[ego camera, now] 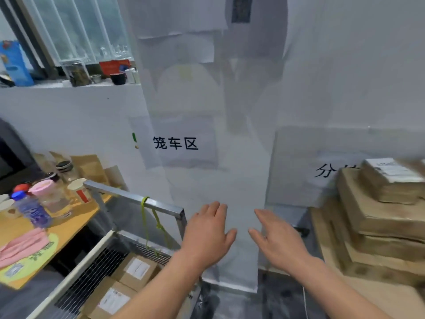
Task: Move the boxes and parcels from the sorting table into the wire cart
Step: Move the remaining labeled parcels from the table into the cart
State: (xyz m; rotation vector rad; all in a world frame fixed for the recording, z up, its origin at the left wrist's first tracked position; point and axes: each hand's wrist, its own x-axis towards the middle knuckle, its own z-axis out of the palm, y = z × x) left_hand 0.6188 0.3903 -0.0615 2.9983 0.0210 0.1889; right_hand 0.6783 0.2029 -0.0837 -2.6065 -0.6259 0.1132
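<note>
head view is showing, at the far left, a wooden side table [69, 217] crowding with bottles and cups, right against the wire cart [161, 207]. boxes [128, 282] are already lying in the cart's near corner, labels up. left hand [207, 233] is hovering beyond the cart's right rail, fingers straight and together, holding nothing. right hand [278, 240] is hanging just beside it, fingers straight and loosely spread, also carrying nothing. at the right edge, a stack of flat parcels [377, 217] is sitting on the sorting table [391, 298], a small labelled box [393, 180] topping it off-centre. i'm judging the stack to be the risk: pulling a lower parcel could be sliding the top ones off, and swinging a load left could be clipping the cups.
</note>
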